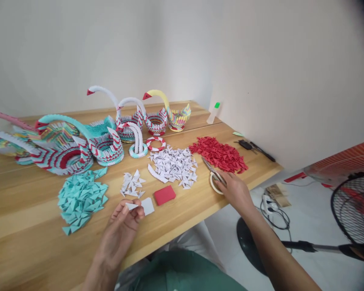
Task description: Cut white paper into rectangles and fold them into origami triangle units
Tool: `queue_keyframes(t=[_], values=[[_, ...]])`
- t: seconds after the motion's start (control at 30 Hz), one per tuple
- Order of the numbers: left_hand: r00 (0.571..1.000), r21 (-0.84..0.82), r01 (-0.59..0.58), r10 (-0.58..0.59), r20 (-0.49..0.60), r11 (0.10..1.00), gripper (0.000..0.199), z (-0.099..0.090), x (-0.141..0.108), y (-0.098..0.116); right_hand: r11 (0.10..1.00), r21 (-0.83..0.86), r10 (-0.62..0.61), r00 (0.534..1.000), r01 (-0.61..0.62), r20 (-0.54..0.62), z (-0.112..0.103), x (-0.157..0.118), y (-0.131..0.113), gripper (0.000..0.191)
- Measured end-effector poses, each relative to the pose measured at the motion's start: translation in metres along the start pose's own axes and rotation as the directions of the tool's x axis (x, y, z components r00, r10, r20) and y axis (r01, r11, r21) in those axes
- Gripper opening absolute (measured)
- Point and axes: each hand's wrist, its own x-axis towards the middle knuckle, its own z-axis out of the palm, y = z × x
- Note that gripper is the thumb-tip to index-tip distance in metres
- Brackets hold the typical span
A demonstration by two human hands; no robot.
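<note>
Between the thumb and fingers of my left hand (124,220) is a small white folded paper piece (131,206). Just right of it a white paper square (147,206) lies on the table, beside a stack of red paper (164,195). My right hand (233,189) has its fingers closed at the handles of a pair of scissors (210,167), whose blades point away and to the left. Under the scissors is a roll of tape (214,186), partly hidden by them and by the hand. A small group of white folded pieces (132,182) sits beyond my left hand.
Piles of teal (81,198), white (177,165) and red folded pieces (218,153) cover parts of the wooden table (27,242). Several paper swans (106,147) stand behind, with a red-and-white ring (155,144). Keys (245,144) lie far right. A fan (356,206) stands on the floor.
</note>
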Motion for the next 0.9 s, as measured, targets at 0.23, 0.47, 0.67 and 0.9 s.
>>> queue_keyframes(t=[0.23,0.47,0.67,0.9], values=[[0.995,-0.173,0.097,-0.099,0.000,0.980,0.021,0.006,0.000,-0.004,0.821,0.546,-0.189,0.982,0.169,-0.019,-0.034,-0.032,-0.070,0.038],[0.993,-0.226,0.103,-0.111,-0.025,0.969,0.005,0.009,-0.006,-0.004,0.555,0.755,-0.557,0.830,0.350,0.026,-0.034,-0.051,-0.132,0.043],[0.992,-0.257,0.120,-0.128,-0.014,0.959,0.007,0.008,-0.012,-0.003,0.528,0.751,-0.605,0.796,0.395,0.007,-0.034,-0.048,-0.136,0.043],[0.994,-0.222,0.110,-0.106,0.031,0.969,0.011,0.005,-0.010,-0.001,0.545,0.735,-0.620,0.784,0.403,0.030,-0.030,-0.046,-0.135,0.048]])
